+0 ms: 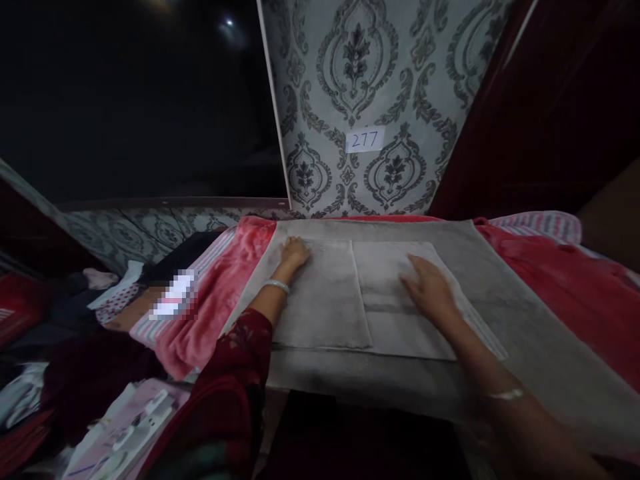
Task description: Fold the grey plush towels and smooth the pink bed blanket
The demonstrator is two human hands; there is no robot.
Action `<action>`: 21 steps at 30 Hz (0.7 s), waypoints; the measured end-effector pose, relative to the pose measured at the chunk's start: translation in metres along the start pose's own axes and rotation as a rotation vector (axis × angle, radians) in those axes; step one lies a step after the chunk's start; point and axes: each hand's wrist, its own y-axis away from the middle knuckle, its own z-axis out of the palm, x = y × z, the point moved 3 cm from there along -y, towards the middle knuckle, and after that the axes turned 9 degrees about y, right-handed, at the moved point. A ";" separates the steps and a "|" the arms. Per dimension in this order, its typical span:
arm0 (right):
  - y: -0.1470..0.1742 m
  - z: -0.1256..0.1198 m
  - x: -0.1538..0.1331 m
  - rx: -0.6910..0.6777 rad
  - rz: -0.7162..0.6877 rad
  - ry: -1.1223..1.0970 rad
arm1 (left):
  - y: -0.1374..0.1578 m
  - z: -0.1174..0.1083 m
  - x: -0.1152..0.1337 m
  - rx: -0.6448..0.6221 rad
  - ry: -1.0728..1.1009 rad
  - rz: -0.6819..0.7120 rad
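A pale grey cloth lies on a larger grey sheet. Its left part is folded over into a darker grey flap whose edge runs down the middle. My left hand rests on the far left corner of that flap, fingers stretched over the fabric. On the right, my right hand is over the pale part, thumb and fingers apart with nothing between them. Motion blurs it, and I cannot tell whether it touches the cloth. Layered edges show along the cloth's right side.
Red fleece blankets lie under the grey sheet on both sides. A dark television screen stands at the back left, beside patterned wallpaper with a paper label reading 277. Clothes and a white power strip lie at the lower left.
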 end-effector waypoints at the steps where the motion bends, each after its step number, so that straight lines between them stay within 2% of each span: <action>1: -0.019 0.006 -0.033 -0.054 -0.064 -0.030 | 0.001 0.001 -0.005 0.005 -0.011 -0.012; 4: -0.066 0.032 -0.117 -0.260 -0.131 -0.034 | 0.009 0.013 -0.011 0.011 -0.039 -0.012; 7: -0.088 0.061 -0.160 -0.354 -0.109 0.002 | 0.017 0.028 -0.012 0.038 -0.077 0.010; 9: -0.088 0.081 -0.167 -0.394 -0.087 0.038 | 0.019 0.035 -0.014 0.056 -0.096 0.017; 13: -0.076 0.112 -0.158 -0.442 -0.064 0.099 | 0.016 0.038 -0.018 0.035 -0.092 0.014; 16: -0.073 0.118 -0.154 -0.429 -0.074 0.106 | 0.013 0.038 -0.020 0.026 -0.080 0.013; 21: -0.074 0.111 -0.156 -0.451 -0.067 0.106 | 0.013 0.037 -0.021 0.010 -0.075 0.022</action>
